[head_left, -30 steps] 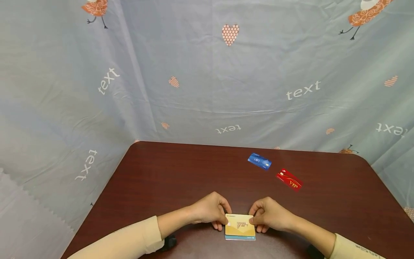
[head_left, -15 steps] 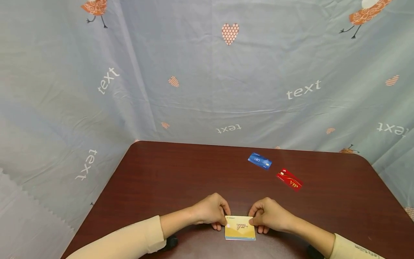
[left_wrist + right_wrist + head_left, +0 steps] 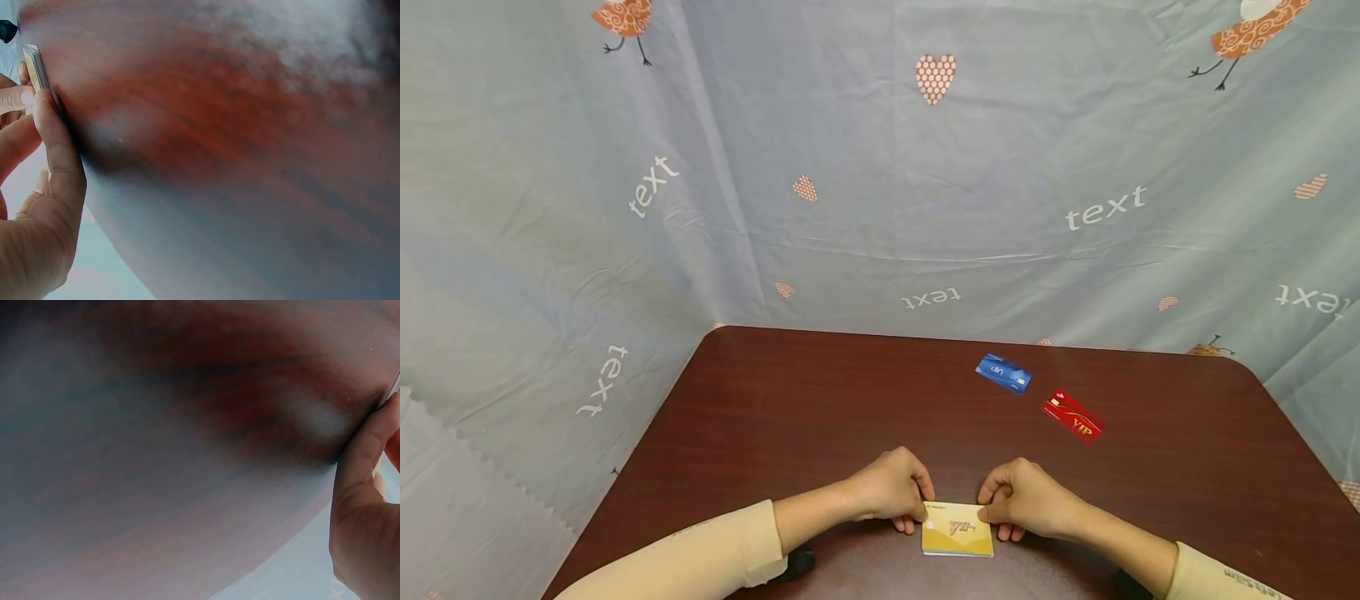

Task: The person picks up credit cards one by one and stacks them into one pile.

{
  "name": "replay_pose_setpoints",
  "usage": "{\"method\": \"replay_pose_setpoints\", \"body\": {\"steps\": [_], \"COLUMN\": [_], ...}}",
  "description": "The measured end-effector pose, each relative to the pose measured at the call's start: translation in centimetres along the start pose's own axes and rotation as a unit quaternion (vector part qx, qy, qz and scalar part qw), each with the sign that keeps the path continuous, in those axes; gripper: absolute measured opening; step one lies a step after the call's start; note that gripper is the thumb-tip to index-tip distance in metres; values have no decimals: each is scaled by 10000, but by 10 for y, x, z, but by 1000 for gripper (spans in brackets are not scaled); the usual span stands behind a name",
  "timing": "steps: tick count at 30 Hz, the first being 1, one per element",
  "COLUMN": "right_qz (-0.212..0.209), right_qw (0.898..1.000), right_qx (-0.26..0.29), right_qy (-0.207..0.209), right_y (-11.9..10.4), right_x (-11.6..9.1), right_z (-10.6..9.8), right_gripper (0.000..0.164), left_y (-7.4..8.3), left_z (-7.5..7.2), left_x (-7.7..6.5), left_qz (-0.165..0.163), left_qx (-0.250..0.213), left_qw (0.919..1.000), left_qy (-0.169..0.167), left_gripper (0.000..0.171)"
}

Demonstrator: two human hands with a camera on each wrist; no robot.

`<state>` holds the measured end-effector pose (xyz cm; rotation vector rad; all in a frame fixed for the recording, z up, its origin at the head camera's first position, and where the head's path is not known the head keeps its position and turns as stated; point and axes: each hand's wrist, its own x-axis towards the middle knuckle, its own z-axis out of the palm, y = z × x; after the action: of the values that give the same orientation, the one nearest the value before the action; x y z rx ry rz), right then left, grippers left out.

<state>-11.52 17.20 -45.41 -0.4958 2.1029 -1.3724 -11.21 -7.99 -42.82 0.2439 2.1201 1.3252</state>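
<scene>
A small stack of plastic cards [image 3: 957,538] lies near the front of the table, with a yellow card bearing gold lettering on top. My left hand [image 3: 891,487] pinches the stack's left end between thumb and fingers. At the opposite end, my right hand [image 3: 1030,500] holds it the same way, thumb on the yellow face. In the left wrist view the layered card edges [image 3: 39,69] show several cards lined up together. Only a thin sliver of the stack [image 3: 394,387] appears beside my thumb in the right wrist view.
Farther back on the dark red-brown table [image 3: 820,392] lie a blue VIP card [image 3: 1003,373] and a red VIP card [image 3: 1072,416], apart from each other. A pale blue printed curtain [image 3: 850,167] hangs behind the table and along its sides.
The yellow top card has slid toward the table's front and now covers the teal card that stuck out below it. Both hands keep their hold, shifting only slightly.
</scene>
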Motion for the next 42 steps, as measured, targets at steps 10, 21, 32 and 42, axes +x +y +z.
{"method": "replay_pose_setpoints", "body": {"steps": [10, 21, 32, 42], "right_qz": [57, 30, -75, 30], "right_qw": [10000, 10000, 9997, 9974], "right_qx": [-4, 61, -148, -222], "right_qy": [26, 28, 191, 678], "right_y": [1, 2, -4, -4], "right_x": [-3, -4, -13, -23], "right_z": [0, -2, -19, -42], "right_gripper": [7, 10, 19, 24], "left_y": [1, 4, 24, 44], "left_z": [3, 1, -20, -26], "left_x": [2, 3, 7, 20], "left_qz": [74, 28, 451, 669], "left_qx": [88, 111, 465, 589], "left_qw": [9999, 9999, 9978, 9954], "left_qy": [14, -56, 100, 344], "left_gripper": [19, 19, 17, 22]}}
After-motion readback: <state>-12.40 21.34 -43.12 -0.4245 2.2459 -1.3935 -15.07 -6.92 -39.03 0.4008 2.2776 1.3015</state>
